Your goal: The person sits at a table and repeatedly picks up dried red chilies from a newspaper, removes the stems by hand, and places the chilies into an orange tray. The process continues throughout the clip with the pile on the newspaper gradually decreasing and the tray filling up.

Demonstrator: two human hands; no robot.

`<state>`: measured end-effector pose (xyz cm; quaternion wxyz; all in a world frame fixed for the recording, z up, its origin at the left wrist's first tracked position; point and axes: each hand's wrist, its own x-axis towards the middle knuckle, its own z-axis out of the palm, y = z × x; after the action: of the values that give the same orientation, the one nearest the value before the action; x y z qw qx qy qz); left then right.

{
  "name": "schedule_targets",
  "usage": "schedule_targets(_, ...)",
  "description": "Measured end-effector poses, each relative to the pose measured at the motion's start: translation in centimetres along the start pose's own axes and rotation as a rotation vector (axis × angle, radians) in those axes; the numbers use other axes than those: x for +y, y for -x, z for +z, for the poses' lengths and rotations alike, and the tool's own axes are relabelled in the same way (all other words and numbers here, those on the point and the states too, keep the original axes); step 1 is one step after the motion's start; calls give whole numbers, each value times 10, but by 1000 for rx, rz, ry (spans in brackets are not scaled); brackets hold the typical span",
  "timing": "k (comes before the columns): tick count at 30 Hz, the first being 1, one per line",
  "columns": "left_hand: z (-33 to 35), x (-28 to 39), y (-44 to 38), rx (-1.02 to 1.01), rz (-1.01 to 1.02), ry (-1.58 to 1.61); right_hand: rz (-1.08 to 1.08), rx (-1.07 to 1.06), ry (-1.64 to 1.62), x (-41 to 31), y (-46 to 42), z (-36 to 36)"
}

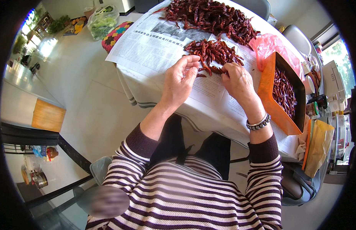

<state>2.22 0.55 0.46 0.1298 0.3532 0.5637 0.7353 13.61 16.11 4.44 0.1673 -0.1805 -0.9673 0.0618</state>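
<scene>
A small heap of dried red chili peppers [213, 51] lies on newspaper [146, 49] in front of me. My left hand [180, 76] is at the near left side of this heap, fingers curled and thumb apart, with nothing visible between them. A few loose chilies [201, 75] lie by its fingertips. My right hand [238, 80], back up, pinches a dark dried chili [216, 70] at the heap's near edge; its fingertips are partly hidden. Farther back spreads a larger, darker pile of dried chilies [209, 18]. An orange rectangular tin [267, 89] holding more chilies [283, 92] stands right of my right hand.
A pink plastic bag [269, 47] touches the tin's far side. A white tablecloth [137, 83] hangs over the table edge. Jars [312, 109], a paper cup [308, 84] and a brown paper bag [320, 146] crowd the right. A crocheted stool cover [117, 36] sits at the far left.
</scene>
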Motion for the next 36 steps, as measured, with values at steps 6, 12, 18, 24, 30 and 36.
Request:
schedule_targets(6, -1, -4, -1, -2, 23, 12, 151, 1, -212, 4, 6, -18)
schedule_targets(12, -3, -2, -1, -48, -26, -11, 128, 35, -236, 1, -1, -12)
schedule_targets(18, -3, 2, 0, -42, -39, -16, 126, 17, -148, -11, -11, 10)
schedule_targets(24, -2, 2, -1, -46, -32, -19, 111, -60, -34, -7, -11, 10)
schedule_targets(30, -2, 1, -1, -39, -34, 15, 92, -76, -37, -5, 3, 2)
schedule_targets(36, 0, -3, -1, -37, -36, 34, 175, 25, -152, -2, 25, -34)
